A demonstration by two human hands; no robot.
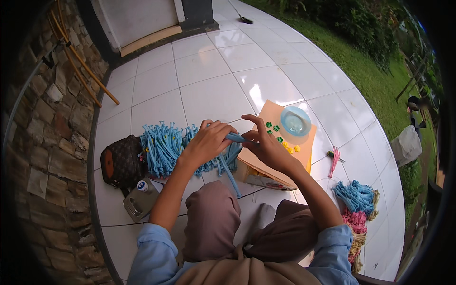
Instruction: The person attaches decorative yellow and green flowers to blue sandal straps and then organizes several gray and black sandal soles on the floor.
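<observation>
While both hands are raised over the tiled floor (204,102), a light-blue strip (234,137) runs between them, its middle showing in the gap. The left hand (209,141) has its fingers curled shut around the strip's left part; the right hand (266,145) appears to pinch the other end between thumb and lower fingers, its index finger lifted and spread away, though the contact itself is partly hidden.

Seen from the hands, a thick pile of blue strips (161,151) lies at 9 o'clock, with a dark patterned bag (127,161) just beyond it. At 8 o'clock sits a metallic container (135,207), with a small round cap (142,185) by its upper edge. At 3 o'clock, partly under the right hand, is a box with a peach top (267,110). On it are a translucent blue bowl (295,121), green flower-shaped pieces (276,128) and yellow pieces (297,148). A small pink bundle (335,161) lies between 3 and 4 o'clock; farther out, at 4 o'clock, are a blue bundle (354,195) and pink-and-beige bundles (356,225).
</observation>
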